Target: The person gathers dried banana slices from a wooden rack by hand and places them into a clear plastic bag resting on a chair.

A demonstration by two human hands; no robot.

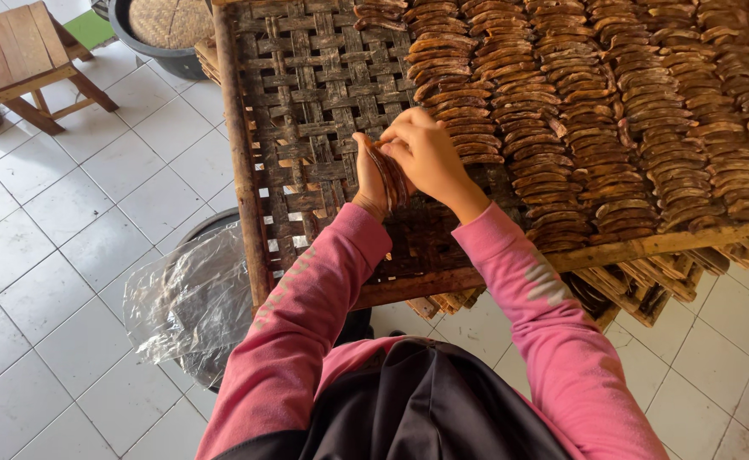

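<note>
My left hand (369,181) grips a stack of thin brown slices (389,175), held upright over a woven bamboo tray (298,94). My right hand (430,153) rests its fingers on the top of that same stack. Both hands hover above the bare left part of the tray. Rows of overlapping brown slices (613,111) cover the tray's right and middle parts, ending just right of my hands. Pink sleeves cover both arms.
More bamboo trays (647,290) are stacked under the top one. A dark tub lined with clear plastic (191,298) stands on the white tiled floor at my left. A small wooden stool (25,60) and a dark basin with a woven lid (166,30) stand farther back.
</note>
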